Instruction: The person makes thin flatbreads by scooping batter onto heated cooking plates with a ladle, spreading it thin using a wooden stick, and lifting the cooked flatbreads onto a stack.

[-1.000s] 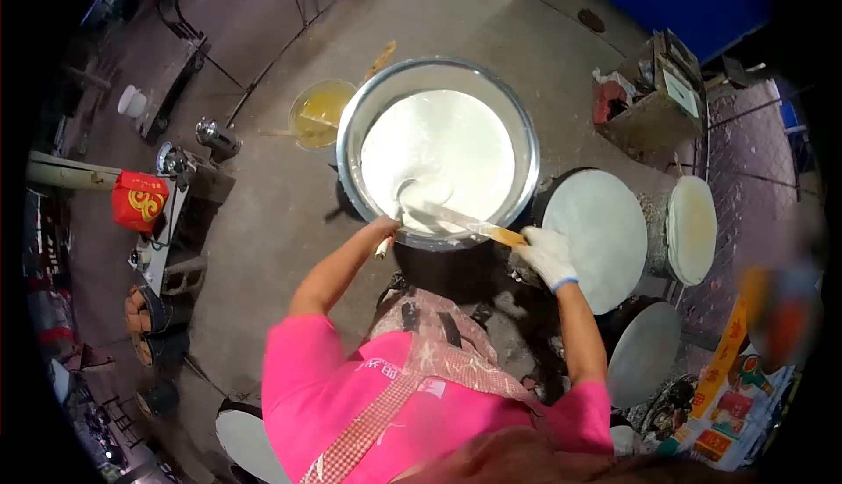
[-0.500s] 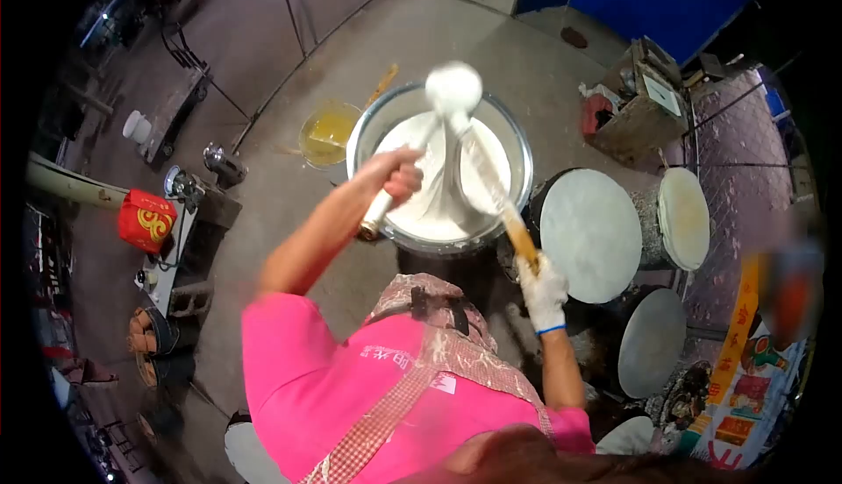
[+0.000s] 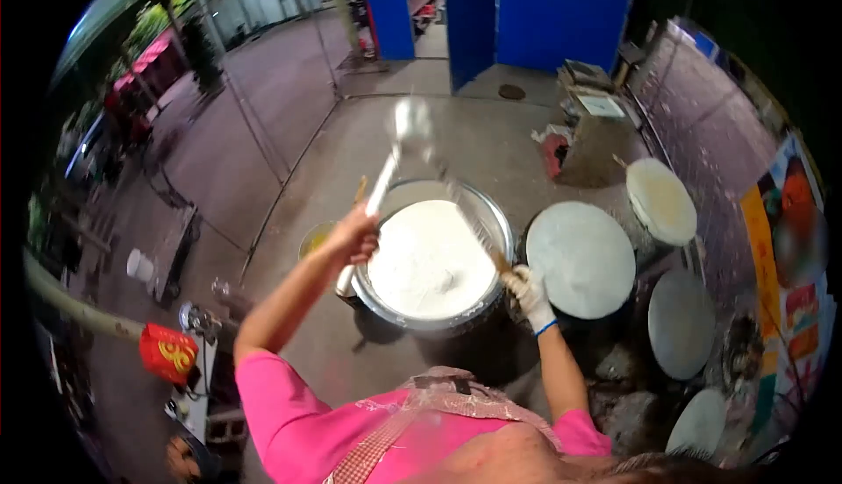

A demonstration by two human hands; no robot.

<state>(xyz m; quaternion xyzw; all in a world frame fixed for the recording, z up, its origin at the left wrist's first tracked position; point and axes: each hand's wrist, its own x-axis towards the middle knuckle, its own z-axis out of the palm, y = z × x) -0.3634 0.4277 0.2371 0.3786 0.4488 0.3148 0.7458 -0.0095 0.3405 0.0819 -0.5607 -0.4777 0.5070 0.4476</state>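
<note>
My bare left hand is wrapped round the long pale handle of a ladle. The ladle's bowl, smeared by motion, is up beyond the far rim of a large metal pot. White batter fills much of the pot, with a small lump on its surface. In a white work glove, my right hand grips the wooden handle of a long flat scraper. The scraper slants over the pot's right side, and its far end comes close to the ladle's bowl; whether they touch is blurred.
Round flat griddles stand to the right, with a yellowish one behind them. A bowl of yellow liquid is partly hidden by my left arm. At the left are a red bag and a cart.
My view has tilted upward. The ladle and scraper are raised higher relative to the pot, toward its far side. The batter that hung in strands from them no longer shows.
</note>
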